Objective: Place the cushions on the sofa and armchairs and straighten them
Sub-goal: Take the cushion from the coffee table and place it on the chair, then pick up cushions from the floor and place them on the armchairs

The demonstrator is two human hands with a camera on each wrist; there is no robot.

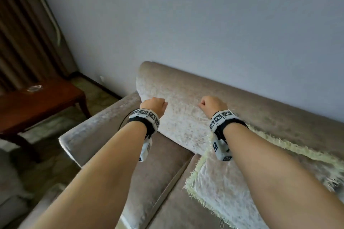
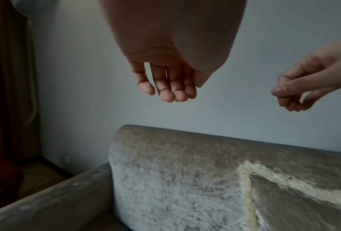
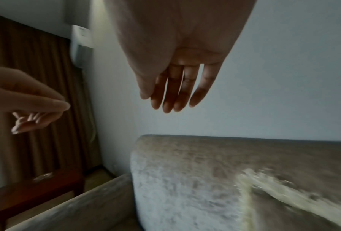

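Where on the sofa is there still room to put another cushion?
The left seat is bare, bordered by the armrest, the backrest and the fringed cushion. The right side is crowded: that cushion leans there. Both hands, left and right, hover empty above.

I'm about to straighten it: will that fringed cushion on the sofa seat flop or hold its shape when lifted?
The fringed cushion looks plump and soft, so it would probably sag somewhat, yet feel light. Its plush cover should grip easily; the loose fringe may snag.

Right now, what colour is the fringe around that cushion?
Pale cream-yellow fringe edges the cushion; the head view shows it best.
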